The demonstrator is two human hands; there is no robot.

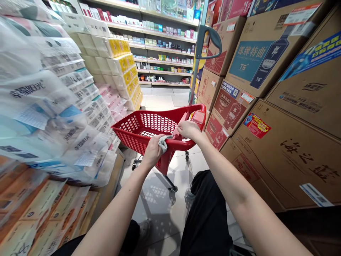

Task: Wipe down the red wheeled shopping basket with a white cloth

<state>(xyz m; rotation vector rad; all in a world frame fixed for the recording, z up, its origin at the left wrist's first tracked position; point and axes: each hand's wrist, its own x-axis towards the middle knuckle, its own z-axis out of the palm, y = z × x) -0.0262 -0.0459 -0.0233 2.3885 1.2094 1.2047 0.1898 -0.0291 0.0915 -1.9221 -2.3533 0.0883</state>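
Note:
A red plastic shopping cart [130, 137] with a perforated basket stands right in front of me on dark legs and casters. At its near edge, my left hand [152, 152] is closed on a crumpled greyish-white cloth [163, 143], which touches the rim by the handle. My right hand [189, 129] reaches over the cart's handle [183, 144], fingers closed on a pinkish-red flap [182, 122] at the basket's near end. The fingertips are partly hidden. The basket floor shows through its holes, with no goods visible on it.
Wrapped tissue packs [53, 96] are stacked close on the left, above orange-and-cream packs [48, 209]. Cardboard cartons [287, 149] form a wall on the right. Stocked shelves [167, 49] stand at the back. A grey handle on a pole [198, 53] rises beyond the cart. Tiled floor [162, 209] lies underfoot.

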